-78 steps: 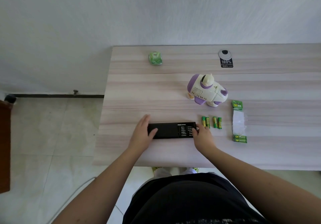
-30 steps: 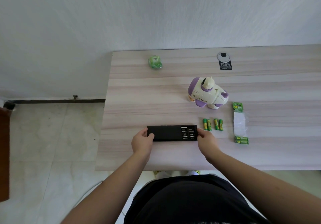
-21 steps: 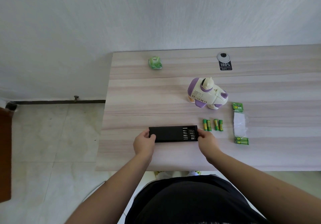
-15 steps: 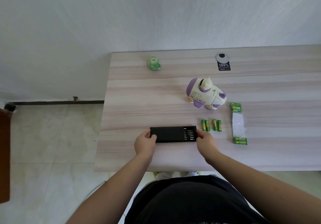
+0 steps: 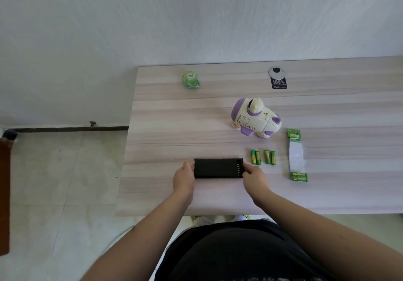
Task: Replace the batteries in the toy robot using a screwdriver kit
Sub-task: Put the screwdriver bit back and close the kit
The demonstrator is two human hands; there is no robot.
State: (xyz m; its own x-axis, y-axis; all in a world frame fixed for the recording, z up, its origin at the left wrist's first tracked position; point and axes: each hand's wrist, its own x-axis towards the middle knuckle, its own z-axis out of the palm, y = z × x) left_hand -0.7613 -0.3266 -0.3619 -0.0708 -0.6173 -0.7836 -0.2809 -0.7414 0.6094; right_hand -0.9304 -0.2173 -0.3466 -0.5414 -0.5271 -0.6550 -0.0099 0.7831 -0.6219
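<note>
The black screwdriver kit (image 5: 214, 168) lies flat near the table's front edge, with one column of bits showing at its right end. My left hand (image 5: 184, 179) grips its left end, fingers curled around it. My right hand (image 5: 254, 177) pinches its right end. The white and purple toy robot (image 5: 255, 118) stands farther back, to the right of the kit. Several loose green batteries (image 5: 262, 157) lie in a row just right of the kit, close to my right hand.
Opened green battery packaging (image 5: 296, 156) lies right of the batteries. A small green packet (image 5: 191, 79) and a round grommet with a black sticker (image 5: 278, 80) sit at the back of the wooden table (image 5: 174, 128). The table's left edge drops to a tiled floor.
The kit has become shorter and shows fewer bits: its right end slid inward between my hands. My left hand went from lying flat on top to gripping the left end.
</note>
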